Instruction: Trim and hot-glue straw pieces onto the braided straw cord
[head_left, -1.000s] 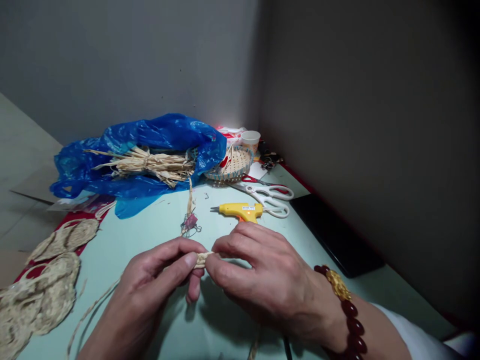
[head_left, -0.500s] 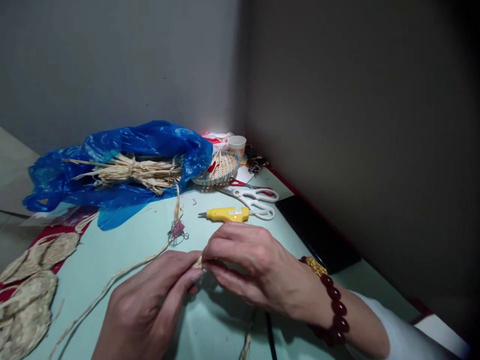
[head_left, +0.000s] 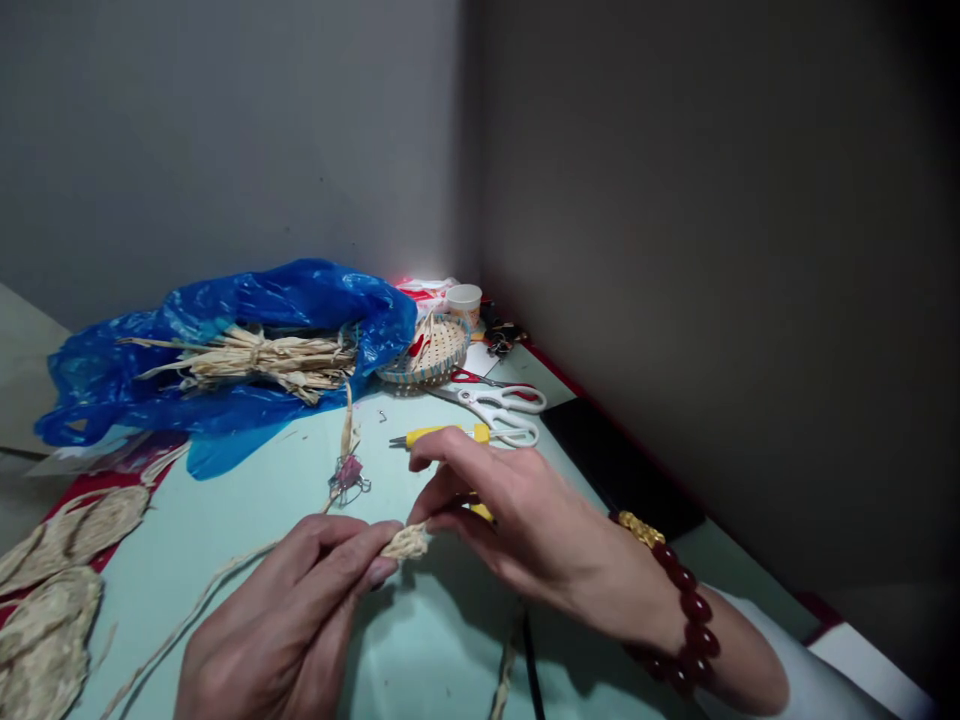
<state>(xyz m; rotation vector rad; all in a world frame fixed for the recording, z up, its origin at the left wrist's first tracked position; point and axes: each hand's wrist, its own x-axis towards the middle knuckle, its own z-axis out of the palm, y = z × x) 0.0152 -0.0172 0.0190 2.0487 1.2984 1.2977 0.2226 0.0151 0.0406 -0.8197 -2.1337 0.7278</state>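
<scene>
Between the thumb and fingers of my left hand [head_left: 292, 610] is a small braided piece of pale straw [head_left: 407, 541], its knobbly end sticking out to the right. My right hand [head_left: 517, 530], with a dark red bead bracelet [head_left: 694, 605] on the wrist, pinches at the far tip of that piece; its index finger is raised and bent. A long twisted straw cord [head_left: 217, 585] runs from beside my left hand along the table. A metal clip cluster [head_left: 349, 476] grips the cord's upper part. Just behind my right hand lies a yellow glue gun [head_left: 420, 436], partly covered.
Behind stands a blue plastic bag [head_left: 300, 285] with a straw bundle [head_left: 262, 358]. Near it are a woven basket [head_left: 431, 350], a paper cup [head_left: 464, 300] and white-handled scissors [head_left: 499, 405]. A black flat object [head_left: 619, 475] lies right; coiled straw pieces [head_left: 49, 630] lie left.
My right hand's fingers have opened up somewhat and its index finger has lifted, so more of the braided piece shows. The camera view has shifted slightly.
</scene>
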